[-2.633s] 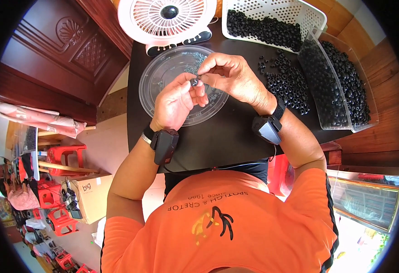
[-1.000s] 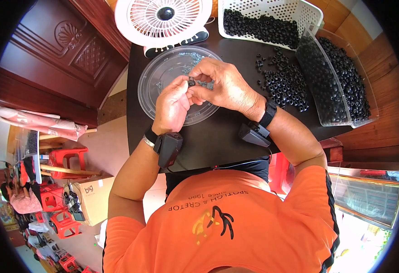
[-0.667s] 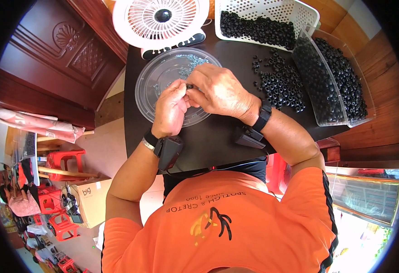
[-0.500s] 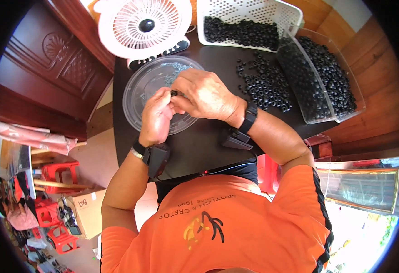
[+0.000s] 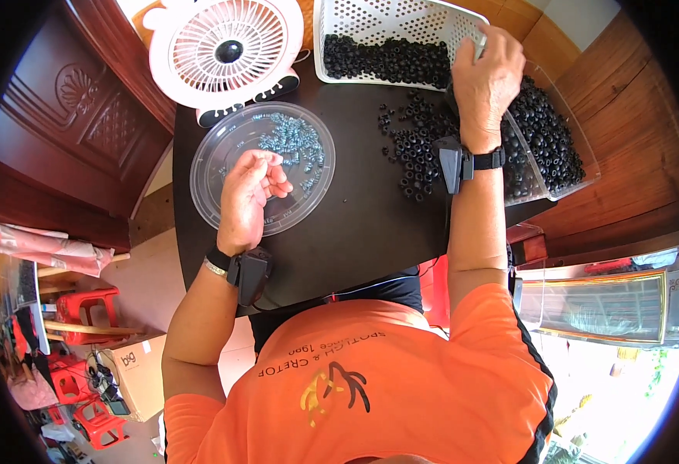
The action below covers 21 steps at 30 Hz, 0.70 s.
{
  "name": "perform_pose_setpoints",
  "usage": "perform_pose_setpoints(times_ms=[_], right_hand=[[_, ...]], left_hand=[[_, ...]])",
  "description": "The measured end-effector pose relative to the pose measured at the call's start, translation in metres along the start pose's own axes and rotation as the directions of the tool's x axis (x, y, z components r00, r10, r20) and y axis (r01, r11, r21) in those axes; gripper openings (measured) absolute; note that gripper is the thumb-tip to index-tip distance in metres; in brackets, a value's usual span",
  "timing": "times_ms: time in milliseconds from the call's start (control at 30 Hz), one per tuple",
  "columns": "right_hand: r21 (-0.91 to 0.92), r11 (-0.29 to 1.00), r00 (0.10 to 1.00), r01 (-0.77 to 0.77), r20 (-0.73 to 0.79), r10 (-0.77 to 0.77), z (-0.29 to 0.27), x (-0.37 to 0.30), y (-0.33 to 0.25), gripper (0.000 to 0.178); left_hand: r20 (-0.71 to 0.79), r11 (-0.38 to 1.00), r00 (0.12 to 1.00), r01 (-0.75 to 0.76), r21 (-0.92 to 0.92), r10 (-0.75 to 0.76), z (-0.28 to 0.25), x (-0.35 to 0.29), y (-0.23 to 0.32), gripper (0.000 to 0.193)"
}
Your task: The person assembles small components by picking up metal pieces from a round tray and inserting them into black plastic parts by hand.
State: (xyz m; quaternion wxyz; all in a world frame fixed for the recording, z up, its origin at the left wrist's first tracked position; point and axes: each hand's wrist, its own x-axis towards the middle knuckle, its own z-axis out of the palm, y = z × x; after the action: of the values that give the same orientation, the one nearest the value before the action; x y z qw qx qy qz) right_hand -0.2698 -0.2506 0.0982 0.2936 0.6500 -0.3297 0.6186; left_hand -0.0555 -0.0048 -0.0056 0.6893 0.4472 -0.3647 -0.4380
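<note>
My left hand [image 5: 248,197] hovers over the near part of a round clear plastic lid or shallow tray [image 5: 206,193]. Its fingers are curled and the thumb is pressed against them; whatever they hold, if anything, is too small to make out. Many small bluish-silver metal pieces [image 5: 291,139] lie in the tray's far right part. Stretched out to the far right, my right hand [image 5: 491,81] is above the corner where the white perforated basket [image 5: 370,22] meets a clear plastic bin [image 5: 537,166]. Its thumb and fingers are apart, with nothing seen between them. Black ring-like parts [image 5: 386,60] fill the basket's bottom.
Loose black ring-like parts [image 5: 417,158] are spread on the dark table [image 5: 355,240] beside the clear bin, which holds a heap of similar black pieces [image 5: 552,139]. A white fan [image 5: 228,52] stands behind the tray. Each wrist wears a black strapped device [image 5: 253,271].
The hands were together over the tray, pinching a small black part. My right hand has since swung far right to the basket; the left stays over the tray, the black part no longer visible there.
</note>
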Motion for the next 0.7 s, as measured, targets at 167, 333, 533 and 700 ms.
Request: perform_pose_setpoints(times_ms=[167,333,533,700], right_hand=[[0.236,0.964,0.773,-0.124,0.632,-0.056,0.025,-0.042,0.005,0.015],[0.073,0.992,0.458,-0.101,0.889,-0.019,0.038,-0.063,0.027,0.017],[0.005,1.0,0.304,0.005,0.953,-0.006,0.056,-0.089,0.038,0.022],[0.04,0.998,0.329,-0.047,0.944,-0.022,0.055,-0.09,0.041,0.024]], left_hand=[[-0.014,1.0,1.0,0.021,0.016,-0.021,-0.002,0.001,0.001,0.023],[-0.021,0.999,1.0,0.012,0.03,-0.011,-0.008,0.001,0.003,0.023],[-0.035,0.998,0.999,0.038,0.045,-0.036,-0.008,0.003,0.002,0.024],[-0.022,0.998,0.999,0.036,0.045,-0.035,-0.008,0.003,0.002,0.024]])
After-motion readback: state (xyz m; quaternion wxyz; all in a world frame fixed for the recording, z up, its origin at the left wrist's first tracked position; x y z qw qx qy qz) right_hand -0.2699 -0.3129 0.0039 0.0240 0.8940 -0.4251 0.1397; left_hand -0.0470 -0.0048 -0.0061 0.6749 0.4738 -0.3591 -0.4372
